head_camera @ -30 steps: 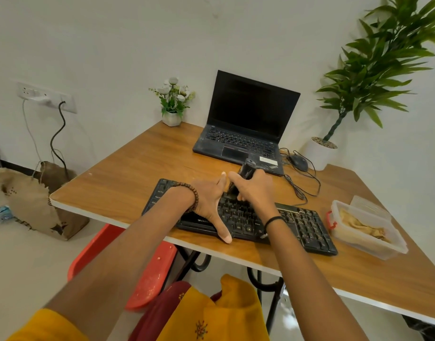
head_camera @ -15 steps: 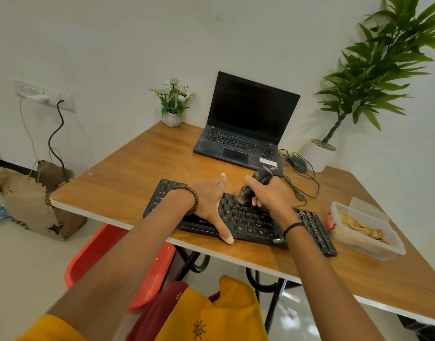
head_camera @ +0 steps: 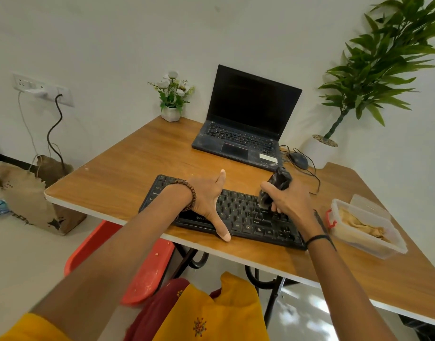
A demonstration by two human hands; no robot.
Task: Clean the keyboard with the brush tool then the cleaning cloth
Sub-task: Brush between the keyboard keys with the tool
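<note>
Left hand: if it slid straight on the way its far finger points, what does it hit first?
Probably the laptop: the left hand rests on the keyboard, finger aimed across bare table at its front edge. Depth is unclear.

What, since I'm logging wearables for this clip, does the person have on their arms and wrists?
A brown wooden bead bracelet circles the wrist of the left hand; a thin black band circles the wrist of the right hand. A yellow sleeve shows at the left upper arm. Both forearms are bare.
</note>
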